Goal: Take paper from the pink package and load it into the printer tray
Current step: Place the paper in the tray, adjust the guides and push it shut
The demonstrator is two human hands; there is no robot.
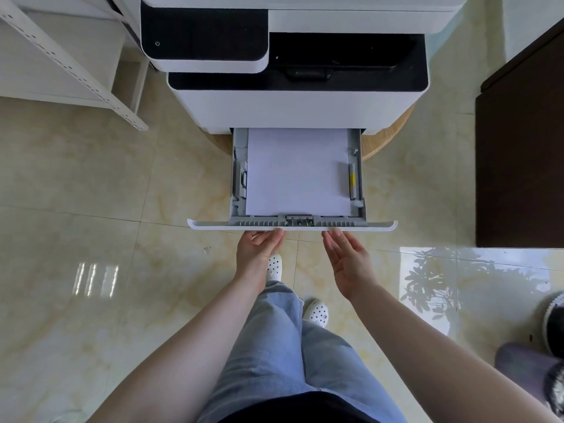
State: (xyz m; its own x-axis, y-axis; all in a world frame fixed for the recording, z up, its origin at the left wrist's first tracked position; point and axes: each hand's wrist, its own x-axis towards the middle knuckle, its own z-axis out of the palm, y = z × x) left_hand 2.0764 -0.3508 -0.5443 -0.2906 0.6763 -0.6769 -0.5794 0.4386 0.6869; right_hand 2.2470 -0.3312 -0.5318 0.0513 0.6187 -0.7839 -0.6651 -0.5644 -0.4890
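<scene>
The white-and-black printer (293, 108) stands in front of me with its grey paper tray (357, 209) pulled out towards me. A flat stack of white paper (297, 172) lies inside the tray between the side guides. My left hand (258, 254) is open, fingertips touching the underside of the tray's white front panel (213, 225) near the middle. My right hand (348, 261) is open too, palm turned inward, fingertips at the panel's front edge. Neither hand holds anything. The pink package is out of view.
A white metal shelf frame (76, 65) stands at the left. A dark brown cabinet (522, 166) is at the right. The printer rests on a round wooden stand (387, 141). Grey slippers (534, 367) lie at the lower right on the glossy tile floor.
</scene>
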